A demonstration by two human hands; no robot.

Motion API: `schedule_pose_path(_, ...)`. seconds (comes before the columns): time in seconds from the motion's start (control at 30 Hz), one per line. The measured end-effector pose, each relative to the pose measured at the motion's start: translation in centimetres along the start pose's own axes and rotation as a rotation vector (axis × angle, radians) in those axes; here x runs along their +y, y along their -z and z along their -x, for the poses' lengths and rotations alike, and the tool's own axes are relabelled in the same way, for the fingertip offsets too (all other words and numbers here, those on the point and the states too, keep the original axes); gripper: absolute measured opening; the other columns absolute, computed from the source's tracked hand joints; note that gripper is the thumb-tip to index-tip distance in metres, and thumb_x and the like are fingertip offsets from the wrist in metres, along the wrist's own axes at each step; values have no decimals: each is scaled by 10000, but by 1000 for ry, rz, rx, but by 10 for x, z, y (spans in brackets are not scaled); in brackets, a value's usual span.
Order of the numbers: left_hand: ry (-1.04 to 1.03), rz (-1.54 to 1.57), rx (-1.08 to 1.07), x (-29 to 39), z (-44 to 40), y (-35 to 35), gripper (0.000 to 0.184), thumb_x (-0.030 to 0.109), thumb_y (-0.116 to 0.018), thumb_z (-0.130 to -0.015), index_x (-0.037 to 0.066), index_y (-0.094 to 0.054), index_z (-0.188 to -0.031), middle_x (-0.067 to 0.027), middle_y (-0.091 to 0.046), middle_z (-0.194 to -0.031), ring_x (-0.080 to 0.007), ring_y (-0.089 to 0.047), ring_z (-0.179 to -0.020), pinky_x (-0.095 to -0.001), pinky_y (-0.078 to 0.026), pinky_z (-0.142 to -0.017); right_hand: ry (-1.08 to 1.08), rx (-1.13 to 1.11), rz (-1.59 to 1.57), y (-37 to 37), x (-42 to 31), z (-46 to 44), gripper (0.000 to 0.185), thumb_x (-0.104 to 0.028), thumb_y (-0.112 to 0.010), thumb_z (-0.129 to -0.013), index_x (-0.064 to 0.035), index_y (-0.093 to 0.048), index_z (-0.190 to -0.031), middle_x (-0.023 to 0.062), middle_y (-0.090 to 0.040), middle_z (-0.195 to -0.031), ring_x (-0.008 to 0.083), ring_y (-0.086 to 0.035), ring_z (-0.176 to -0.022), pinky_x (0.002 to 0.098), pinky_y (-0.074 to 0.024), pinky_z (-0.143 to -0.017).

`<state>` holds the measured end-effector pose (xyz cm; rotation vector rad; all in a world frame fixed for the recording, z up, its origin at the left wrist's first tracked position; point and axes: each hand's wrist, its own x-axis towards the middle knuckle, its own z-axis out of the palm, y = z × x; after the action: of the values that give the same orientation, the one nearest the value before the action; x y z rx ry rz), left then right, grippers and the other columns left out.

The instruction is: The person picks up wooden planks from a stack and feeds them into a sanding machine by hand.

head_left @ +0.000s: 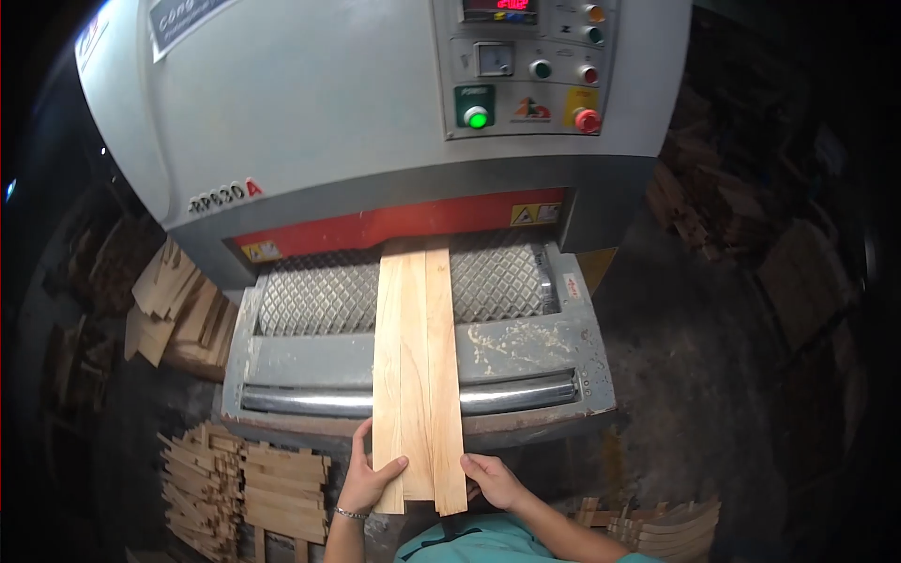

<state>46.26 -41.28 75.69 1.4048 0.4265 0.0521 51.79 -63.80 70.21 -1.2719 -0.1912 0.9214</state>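
Note:
Three pale wooden boards [414,375] lie side by side, lengthwise, on the infeed of a large grey machine [310,103] that looks like a wide-belt sander. Their far ends reach under its red guard [394,220], and the near ends overhang the front edge. My left hand [369,480] grips the left side of the boards, thumb on top and fingers partly hidden beneath. On the right edge, my right hand [495,480] holds them with its thumb against the side and its other fingers partly underneath. Below the boards run a diamond-textured conveyor belt [314,291] and a shiny metal roller [310,401].
A control panel [526,70] carries a lit green power button and a red stop button. Stacked wood pieces [282,497] stand at lower left, with more at lower right [666,530]. Wooden panels [174,305] lean left of the machine; a wood pile [709,202] lies right.

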Motion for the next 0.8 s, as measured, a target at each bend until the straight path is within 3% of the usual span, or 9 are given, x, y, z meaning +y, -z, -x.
schedule_pose_path(0.13, -67, -120, 10, -5, -4, 4, 741, 78, -660, -878, 69, -206, -1464, -203, -567, -1222, -211, -635, -998, -323, -535, -829, 22, 25, 62, 0, -9, -6, 462, -441, -432, -1008, -21, -622, -997, 31, -644, -751, 112, -624, -602, 239, -506, -542)
schedule_pose_path(0.17, -59, -155, -10, -9, -5, 8, 633, 151, -570, -950, 65, -220, -1470, -161, -542, -1272, -191, -621, -996, -289, -519, -832, 52, 46, 53, 0, -10, -8, 463, -438, -434, -1008, -16, -623, -978, 36, -641, -742, 113, -616, -585, 242, -501, -531)
schedule_pose_path(0.27, -152, -122, 63, -40, -12, 28, 554, 229, -475, -1002, 60, -227, -1467, -131, -538, -1288, -178, -615, -987, -265, -510, -816, 114, 110, -6, 1, -3, -10, 466, -416, -434, -1012, 3, -623, -938, 54, -635, -717, 118, -600, -554, 243, -492, -511)
schedule_pose_path(0.3, -189, -116, 57, -36, -11, 26, 544, 406, -345, -1034, 81, -246, -1459, -125, -570, -1249, -184, -631, -978, -285, -530, -782, 136, 132, -52, 3, 1, -10, 463, -401, -428, -1017, 11, -622, -937, 63, -633, -711, 120, -599, -556, 238, -492, -513)
schedule_pose_path(0.4, 112, 99, 2, -21, 25, 36, 626, 554, -256, -1006, 106, -275, -1442, -137, -606, -1169, -198, -652, -945, -311, -552, -731, 161, 224, -54, 8, 20, -6, 474, -390, -431, -1017, 29, -620, -904, 90, -617, -659, 135, -592, -544, 236, -487, -503)
schedule_pose_path(0.43, 97, 34, 75, -24, 31, 38, 709, 648, -207, -959, 122, -296, -1426, -143, -627, -1098, -214, -666, -913, -330, -566, -694, 163, 263, -8, 8, 28, -4, 460, -379, -440, -1015, 27, -623, -898, 89, -609, -639, 138, -589, -537, 237, -483, -493)
schedule_pose_path(0.6, 94, 74, 208, -65, 88, 80, 648, 617, -310, -969, 111, -383, -1367, -140, -630, -1116, -203, -656, -932, -309, -541, -721, -20, 401, 314, -1, 109, -7, 234, -193, -609, -928, 32, -636, -872, 92, -635, -671, 132, -618, -563, 267, -496, -474)
schedule_pose_path(0.73, 214, -7, 259, -103, 180, 108, 512, 525, -345, -1005, 137, -465, -1317, -85, -644, -1101, -136, -622, -954, -258, -480, -762, -138, 176, 494, -36, 165, -9, 208, -196, -659, -888, 11, -666, -912, 66, -632, -642, 118, -626, -578, 263, -502, -496)
schedule_pose_path(0.8, 316, 15, 348, -138, 234, 133, 421, 439, -413, -1013, 138, -489, -1297, -72, -650, -1067, -119, -617, -930, -259, -475, -762, -37, 88, 725, -59, 195, -11, 218, -217, -683, -871, 0, -668, -882, 40, -628, -633, 99, -615, -582, 261, -491, -528)
